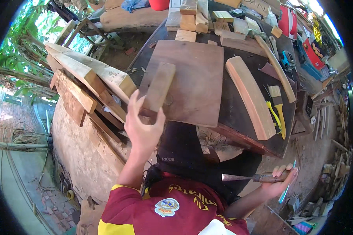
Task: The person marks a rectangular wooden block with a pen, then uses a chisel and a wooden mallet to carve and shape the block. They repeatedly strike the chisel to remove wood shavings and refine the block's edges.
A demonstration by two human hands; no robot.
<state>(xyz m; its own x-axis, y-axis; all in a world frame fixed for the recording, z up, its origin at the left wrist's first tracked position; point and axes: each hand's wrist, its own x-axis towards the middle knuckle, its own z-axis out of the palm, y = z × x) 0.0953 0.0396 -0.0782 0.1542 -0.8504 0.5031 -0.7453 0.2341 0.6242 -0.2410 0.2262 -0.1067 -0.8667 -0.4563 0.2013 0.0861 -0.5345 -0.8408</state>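
Note:
My left hand (pixel 142 124) is closed around the near end of a short rectangular wooden block (pixel 161 84), thumb on its right side and fingers on its left. Under the block is a flat brown wooden board (pixel 198 82) on the dark table. Low at the right, away from the table's edge, my right hand (pixel 282 183) grips a chisel (pixel 268 178) by its wooden handle, the blade pointing left. A thin light-blue pen or pencil (pixel 287 192) is also held in that hand, crossing the handle.
Right of the board lie a long wooden piece (pixel 250 98), a paintbrush (pixel 277 105) with a yellow handle and a long-handled hammer (pixel 274 64). Wood offcuts (pixel 188 21) crowd the table's far side. Long timbers (pixel 102 74) lean at the left. A blue tape measure (pixel 288 59) sits far right.

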